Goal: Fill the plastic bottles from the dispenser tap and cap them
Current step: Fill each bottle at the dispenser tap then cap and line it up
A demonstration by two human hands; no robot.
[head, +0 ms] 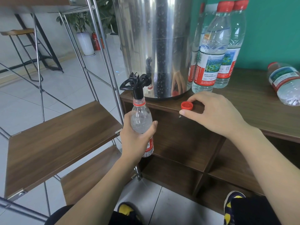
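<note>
My left hand (pixel 136 140) grips an uncapped clear plastic bottle (pixel 140 120) upright, its mouth right under the black tap (pixel 135 83) of the steel dispenser (pixel 155 46). A red cap (pixel 187 105) lies upside down on the wooden cabinet top (pixel 243 101). My right hand (pixel 214 112) rests beside that cap, and its fingertips touch it from the right. Three capped bottles (pixel 212 51) stand to the right of the dispenser. One more capped bottle (pixel 285 83) lies on its side at the far right.
A metal-framed rack with wooden shelves (pixel 56 143) stands to the left of the cabinet. Open cabinet compartments (pixel 186 143) lie below the top. A teal wall rises behind. My feet in yellow and dark shoes (pixel 233 200) are on the tiled floor.
</note>
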